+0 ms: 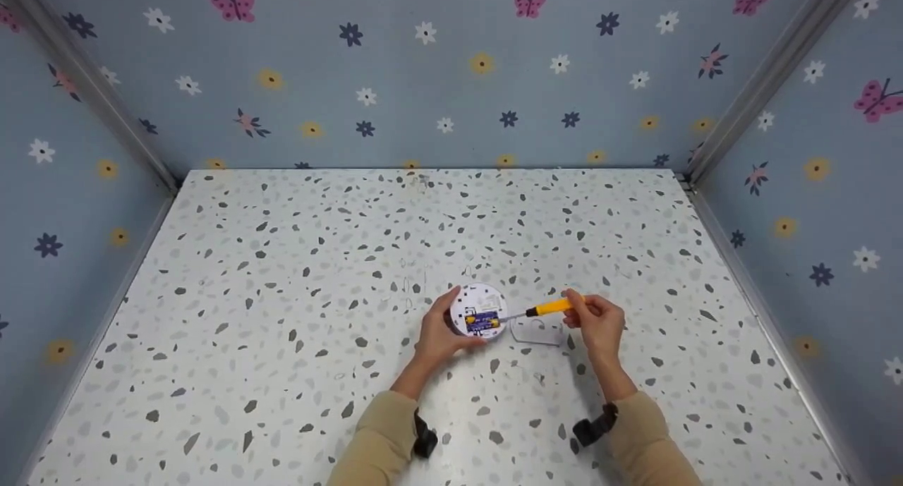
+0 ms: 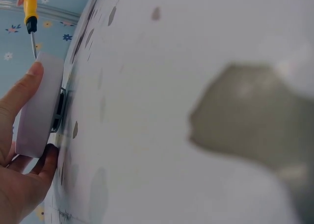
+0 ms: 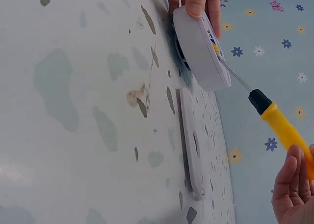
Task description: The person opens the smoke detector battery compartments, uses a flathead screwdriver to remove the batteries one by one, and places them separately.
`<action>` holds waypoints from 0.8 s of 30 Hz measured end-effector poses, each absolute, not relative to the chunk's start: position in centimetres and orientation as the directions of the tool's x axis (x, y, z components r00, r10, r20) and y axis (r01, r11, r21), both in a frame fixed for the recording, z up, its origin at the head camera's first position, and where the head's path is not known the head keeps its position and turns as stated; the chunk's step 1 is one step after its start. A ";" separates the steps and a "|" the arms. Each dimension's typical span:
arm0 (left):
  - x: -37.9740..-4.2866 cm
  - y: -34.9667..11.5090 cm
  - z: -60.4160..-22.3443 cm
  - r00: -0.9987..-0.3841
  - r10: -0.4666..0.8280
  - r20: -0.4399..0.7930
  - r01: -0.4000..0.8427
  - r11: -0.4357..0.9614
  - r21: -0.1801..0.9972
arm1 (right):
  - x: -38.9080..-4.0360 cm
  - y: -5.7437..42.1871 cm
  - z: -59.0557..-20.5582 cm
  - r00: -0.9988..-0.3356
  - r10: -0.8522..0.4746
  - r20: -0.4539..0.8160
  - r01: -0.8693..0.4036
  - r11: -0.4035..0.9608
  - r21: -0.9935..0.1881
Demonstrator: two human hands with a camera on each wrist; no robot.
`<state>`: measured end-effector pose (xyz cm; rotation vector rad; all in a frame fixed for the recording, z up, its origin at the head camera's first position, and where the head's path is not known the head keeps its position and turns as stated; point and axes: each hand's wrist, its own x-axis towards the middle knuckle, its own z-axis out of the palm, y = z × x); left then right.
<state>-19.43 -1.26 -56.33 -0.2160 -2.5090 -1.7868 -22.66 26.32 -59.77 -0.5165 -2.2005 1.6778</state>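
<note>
My left hand (image 1: 439,336) grips a round white battery-powered device (image 1: 487,295) by its rim, thumb on one side and fingers on the other. Its open compartment faces up and holds two purple-and-yellow batteries (image 1: 482,318). A screwdriver (image 1: 552,307) with a yellow handle and black collar is pinched in my right hand (image 1: 598,324). The thin metal shaft slants into the compartment, its tip right at a battery's yellow end. In the right wrist view the device (image 3: 198,47) is tilted, with a dark part on its underside towards the table.
A flat white cover (image 3: 190,140) lies on the speckled table (image 1: 282,331), just right of the device. Flower-patterned panels (image 1: 437,70) wall the table at the back and both sides. A dark camera strap (image 1: 423,436) sits on each wrist.
</note>
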 end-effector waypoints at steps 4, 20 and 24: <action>-19.5 -1.3 -56.3 -0.988 0.085 0.128 0.149 0.320 0.936 | -22.5 26.3 -59.9 -0.873 0.487 0.008 0.118 0.227 -0.967; -19.5 -1.4 -56.4 -0.987 0.089 0.136 0.158 0.335 0.929 | -20.6 25.2 -57.3 -0.866 0.484 -0.126 0.198 0.102 -0.975; -19.5 -1.4 -56.4 -0.988 0.088 0.126 0.148 0.327 0.933 | -20.6 25.2 -57.5 -0.859 0.493 -0.138 0.217 0.106 -0.970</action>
